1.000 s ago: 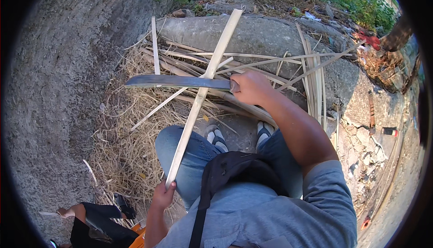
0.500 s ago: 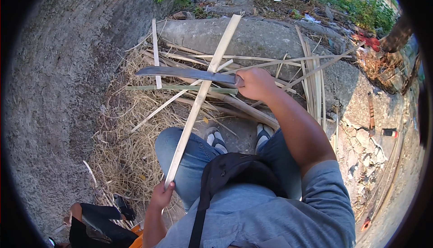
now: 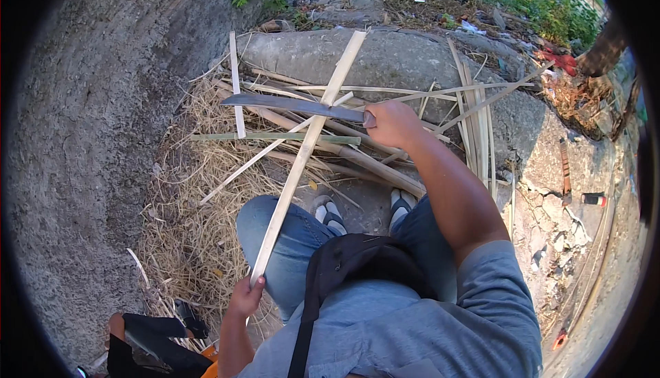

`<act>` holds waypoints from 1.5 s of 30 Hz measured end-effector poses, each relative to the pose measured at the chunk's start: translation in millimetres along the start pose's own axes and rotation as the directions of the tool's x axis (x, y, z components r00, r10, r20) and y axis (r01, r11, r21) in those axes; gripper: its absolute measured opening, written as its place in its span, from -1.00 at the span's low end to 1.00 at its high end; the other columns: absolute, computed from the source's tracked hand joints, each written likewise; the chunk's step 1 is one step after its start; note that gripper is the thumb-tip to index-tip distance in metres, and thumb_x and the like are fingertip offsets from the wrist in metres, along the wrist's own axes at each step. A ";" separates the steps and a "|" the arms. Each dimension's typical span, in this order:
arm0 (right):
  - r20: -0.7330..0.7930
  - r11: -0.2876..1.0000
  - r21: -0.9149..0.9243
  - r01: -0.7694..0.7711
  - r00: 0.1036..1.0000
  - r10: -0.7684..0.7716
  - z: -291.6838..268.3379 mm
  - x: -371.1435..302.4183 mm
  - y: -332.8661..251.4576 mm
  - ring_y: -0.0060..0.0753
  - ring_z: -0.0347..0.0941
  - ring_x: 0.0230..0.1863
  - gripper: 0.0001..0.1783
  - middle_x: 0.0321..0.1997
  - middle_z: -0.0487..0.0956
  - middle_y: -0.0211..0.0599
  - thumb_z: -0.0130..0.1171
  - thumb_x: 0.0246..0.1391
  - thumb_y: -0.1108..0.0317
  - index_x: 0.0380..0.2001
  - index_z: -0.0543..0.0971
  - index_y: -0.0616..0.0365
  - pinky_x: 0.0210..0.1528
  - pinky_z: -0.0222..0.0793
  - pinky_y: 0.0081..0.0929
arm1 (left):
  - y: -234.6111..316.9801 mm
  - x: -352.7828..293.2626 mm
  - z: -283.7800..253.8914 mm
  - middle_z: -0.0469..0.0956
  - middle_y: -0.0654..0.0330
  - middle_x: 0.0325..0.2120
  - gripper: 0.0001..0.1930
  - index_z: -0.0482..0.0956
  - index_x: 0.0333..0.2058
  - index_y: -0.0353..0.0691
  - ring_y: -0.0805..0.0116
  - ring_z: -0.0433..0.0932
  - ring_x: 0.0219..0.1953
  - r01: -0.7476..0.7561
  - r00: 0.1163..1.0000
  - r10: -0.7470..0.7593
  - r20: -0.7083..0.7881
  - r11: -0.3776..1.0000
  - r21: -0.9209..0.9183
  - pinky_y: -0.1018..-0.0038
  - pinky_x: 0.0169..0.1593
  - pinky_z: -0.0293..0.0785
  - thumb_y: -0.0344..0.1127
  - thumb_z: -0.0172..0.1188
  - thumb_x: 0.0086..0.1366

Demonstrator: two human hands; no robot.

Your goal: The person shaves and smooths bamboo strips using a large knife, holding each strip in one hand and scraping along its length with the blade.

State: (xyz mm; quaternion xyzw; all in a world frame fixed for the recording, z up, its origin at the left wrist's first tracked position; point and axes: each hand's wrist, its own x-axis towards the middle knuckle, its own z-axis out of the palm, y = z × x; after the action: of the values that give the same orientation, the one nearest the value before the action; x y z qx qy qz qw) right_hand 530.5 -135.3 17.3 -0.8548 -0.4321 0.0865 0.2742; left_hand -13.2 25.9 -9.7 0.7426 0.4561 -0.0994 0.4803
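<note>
My left hand (image 3: 246,298) is closed round the near end of a long pale bamboo strip (image 3: 282,206). The strip slants away over my left knee, and its far end reaches the large grey stone (image 3: 405,58). A machete (image 3: 285,105) with a dark blade is gripped by its handle in my right hand (image 3: 394,125). Its blade points left and lies across the strip, apparently against it, well beyond the knee. Beneath the blade are other strips, among them a greenish one (image 3: 275,136), and thicker bamboo pieces (image 3: 375,165).
Dry shavings (image 3: 199,240) cover the ground at left, beside a rough grey wall (image 3: 75,151). More strips (image 3: 474,123) lean on the stone at right. Another person's dark-clothed legs (image 3: 148,340) show at lower left. A tool with a wrapped handle (image 3: 565,171) lies at far right.
The machete has shifted a little to the right and its tip has risen slightly in the picture. The strip's far end has dipped slightly. My left hand has hardly moved.
</note>
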 end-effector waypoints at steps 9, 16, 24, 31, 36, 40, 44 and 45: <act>0.156 0.932 -0.055 0.358 0.925 -0.346 6.4 -34.8 -63.4 0.08 0.61 -0.34 -0.88 -0.49 0.64 -0.21 0.24 -0.08 0.22 -0.44 0.63 -0.06 -0.30 0.47 0.05 | -0.5 0.1 8.0 0.31 0.39 -0.66 -0.54 0.41 -0.40 -0.13 0.56 0.26 -0.65 0.048 0.998 -0.042 0.041 0.984 -0.174 0.49 -0.56 0.22 0.15 0.13 0.47; -0.103 0.996 0.085 -0.031 0.994 0.039 -4.2 5.3 3.1 0.10 0.63 -0.29 -0.85 -0.44 0.67 -0.14 0.22 0.01 0.21 -0.36 0.67 -0.05 -0.22 0.48 0.07 | -9.3 6.3 1.0 0.46 0.33 -0.63 -0.46 0.53 -0.40 -0.25 0.50 0.39 -0.59 -0.003 0.999 0.003 -0.038 1.000 -0.002 0.41 -0.47 0.34 0.19 0.13 0.45; -0.036 0.993 0.073 0.092 0.995 -0.090 -0.2 -11.6 -24.3 0.09 0.63 -0.30 -0.85 -0.43 0.66 -0.14 0.23 -0.02 0.22 -0.37 0.66 -0.05 -0.24 0.51 0.05 | 0.6 -2.3 0.6 0.43 0.33 -0.65 -0.45 0.53 -0.41 -0.24 0.50 0.39 -0.58 0.111 0.994 -0.108 0.030 0.983 -0.146 0.43 -0.46 0.35 0.22 0.13 0.44; 0.262 0.903 -0.169 0.396 0.901 -0.346 -6.8 -26.1 -59.0 0.00 0.63 -0.36 -0.89 -0.52 0.62 -0.24 0.24 -0.07 0.21 -0.42 0.65 -0.12 -0.35 0.46 0.02 | 1.5 3.9 -4.3 0.49 0.25 -0.63 -0.43 0.55 -0.39 -0.31 0.41 0.44 -0.55 0.043 0.998 -0.037 -0.041 0.986 0.160 0.34 -0.42 0.39 0.21 0.17 0.41; -0.039 0.967 0.167 -0.191 0.979 0.200 0.4 13.5 18.6 0.14 0.63 -0.22 -0.79 -0.36 0.68 -0.05 0.17 0.08 0.18 -0.30 0.68 -0.01 -0.16 0.51 0.07 | 16.6 8.2 -8.9 0.50 0.19 -0.63 -0.35 0.58 -0.39 -0.33 0.36 0.47 -0.52 0.064 0.998 -0.063 -0.016 0.981 0.181 0.29 -0.39 0.41 0.30 0.12 0.40; -0.085 0.983 0.005 -0.184 0.979 0.184 -7.4 4.0 6.9 0.18 0.61 -0.16 -0.73 -0.28 0.67 0.04 0.14 0.13 0.17 -0.22 0.68 0.04 -0.10 0.50 0.08 | 7.2 5.9 -13.5 0.47 0.26 -0.65 -0.38 0.55 -0.43 -0.30 0.42 0.45 -0.58 0.125 0.992 -0.127 0.012 0.984 0.130 0.36 -0.47 0.39 0.28 0.16 0.38; -0.122 0.986 0.106 -0.131 0.982 0.144 -20.1 -1.3 0.3 0.20 0.60 -0.17 -0.74 -0.26 0.67 0.03 0.16 0.11 0.17 -0.23 0.67 0.04 -0.12 0.49 0.07 | 31.1 -0.5 -7.8 0.47 0.32 -0.65 -0.51 0.53 -0.38 -0.26 0.51 0.42 -0.66 0.087 0.996 -0.091 0.012 0.975 0.202 0.45 -0.56 0.37 0.14 0.31 0.34; -0.125 0.986 0.107 -0.129 0.982 0.142 -22.4 -2.3 -0.4 0.20 0.60 -0.17 -0.74 -0.26 0.67 0.03 0.16 0.11 0.17 -0.23 0.67 0.04 -0.12 0.49 0.07 | 32.6 -1.7 -4.8 0.47 0.32 -0.65 -0.51 0.53 -0.38 -0.26 0.51 0.42 -0.66 0.086 0.996 -0.089 0.009 0.975 0.203 0.45 -0.56 0.37 0.14 0.31 0.34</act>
State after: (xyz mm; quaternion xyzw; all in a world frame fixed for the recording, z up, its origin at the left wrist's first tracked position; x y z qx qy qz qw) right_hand 537.4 -145.7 36.0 -0.8716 -0.3488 0.0696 0.3374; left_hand 9.7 24.8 14.2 0.7659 0.4713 -0.1732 0.4016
